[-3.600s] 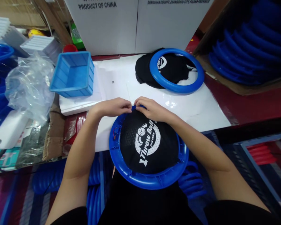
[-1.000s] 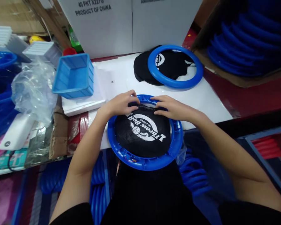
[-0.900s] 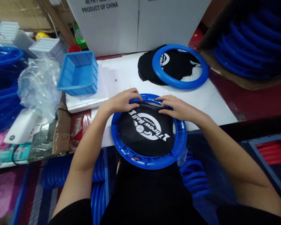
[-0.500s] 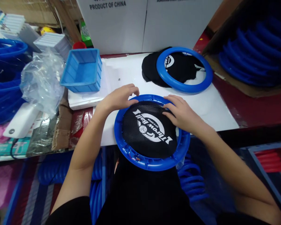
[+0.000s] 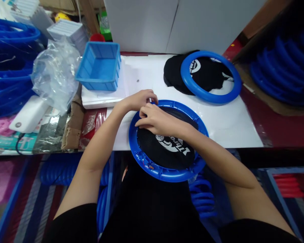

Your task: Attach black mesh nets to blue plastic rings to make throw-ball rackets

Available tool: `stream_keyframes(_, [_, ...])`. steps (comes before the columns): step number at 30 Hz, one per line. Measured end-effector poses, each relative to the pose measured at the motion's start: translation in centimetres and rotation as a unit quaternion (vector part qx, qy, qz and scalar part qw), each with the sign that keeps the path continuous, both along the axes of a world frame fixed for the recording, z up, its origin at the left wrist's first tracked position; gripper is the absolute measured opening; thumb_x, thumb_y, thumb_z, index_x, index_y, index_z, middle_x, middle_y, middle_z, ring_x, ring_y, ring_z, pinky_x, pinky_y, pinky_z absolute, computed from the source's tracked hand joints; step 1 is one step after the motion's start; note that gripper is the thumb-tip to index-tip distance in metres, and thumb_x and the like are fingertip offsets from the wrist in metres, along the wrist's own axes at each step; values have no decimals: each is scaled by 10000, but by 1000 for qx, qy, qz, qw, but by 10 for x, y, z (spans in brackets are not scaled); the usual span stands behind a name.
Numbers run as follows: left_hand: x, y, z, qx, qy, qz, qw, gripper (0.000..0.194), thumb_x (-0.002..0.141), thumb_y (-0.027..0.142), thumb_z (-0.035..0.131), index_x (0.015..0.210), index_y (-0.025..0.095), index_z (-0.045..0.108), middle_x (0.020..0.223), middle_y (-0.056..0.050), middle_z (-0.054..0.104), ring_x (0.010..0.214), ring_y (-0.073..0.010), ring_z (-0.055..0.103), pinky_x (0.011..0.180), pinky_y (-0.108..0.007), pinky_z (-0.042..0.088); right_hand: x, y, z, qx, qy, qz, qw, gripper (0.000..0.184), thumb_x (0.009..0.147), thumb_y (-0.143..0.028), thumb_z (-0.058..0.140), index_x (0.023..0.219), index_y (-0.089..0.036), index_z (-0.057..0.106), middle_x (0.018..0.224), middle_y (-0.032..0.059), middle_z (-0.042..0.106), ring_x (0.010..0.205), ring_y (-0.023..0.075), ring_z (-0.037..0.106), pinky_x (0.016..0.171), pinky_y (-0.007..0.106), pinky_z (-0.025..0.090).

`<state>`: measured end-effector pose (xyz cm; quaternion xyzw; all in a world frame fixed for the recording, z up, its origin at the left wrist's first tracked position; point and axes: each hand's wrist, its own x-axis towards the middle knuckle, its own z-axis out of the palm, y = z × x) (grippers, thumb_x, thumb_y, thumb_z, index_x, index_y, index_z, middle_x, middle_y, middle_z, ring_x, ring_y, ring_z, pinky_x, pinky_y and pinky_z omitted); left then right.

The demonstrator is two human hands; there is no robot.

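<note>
A blue plastic ring (image 5: 135, 143) rests partly on the table edge, close to my body. Inside it lies a round black mesh sheet (image 5: 152, 148) with white "Throw Ball" print, partly covered by my right arm. Small coloured wires (image 5: 149, 165) show in the ring's near-left channel. My left hand (image 5: 143, 100) is curled over the ring's far-left rim. My right hand (image 5: 154, 119) reaches across the mesh to the same spot, fingers bent and closed near the rim. What its fingertips pinch, if anything, is hidden.
A second blue ring (image 5: 188, 79) lies on black mesh sheets (image 5: 171, 71) at the back right. A blue bin (image 5: 97, 84) stands at the back left, beside a clear plastic bag (image 5: 55, 74). Stacked blue rings (image 5: 271, 81) fill a box at right. A large white carton (image 5: 142, 27) stands behind.
My right hand has moved left from the ring's far-right side to the far-left rim, beside my left hand. My left fingers have curled onto the rim. The camera view has shifted slightly.
</note>
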<state>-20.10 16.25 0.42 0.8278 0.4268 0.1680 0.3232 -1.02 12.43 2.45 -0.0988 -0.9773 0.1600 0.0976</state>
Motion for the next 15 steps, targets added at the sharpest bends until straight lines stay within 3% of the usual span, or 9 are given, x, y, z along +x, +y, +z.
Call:
stream_keyframes(5, [4, 0, -5, -10, -26, 4, 1000, 198, 865, 236, 696, 1022, 173, 799, 1100, -110, 702, 973, -222, 630, 907, -372, 516, 0, -4, -4, -9, -17, 24, 1000, 287, 1093, -217, 508, 1001, -215, 780, 997, 94, 622, 959, 260, 444, 869, 427, 379])
stream_keyframes(15, [4, -1, -4, -9, -16, -2, 1000, 205, 874, 254, 722, 1047, 169, 793, 1139, -115, 714, 993, -221, 640, 897, -355, 513, 2, -4, -6, 9, -29, 31, 999, 279, 1084, -177, 489, 1092, -213, 766, 1111, 117, 659, 1011, 277, 445, 905, 439, 366])
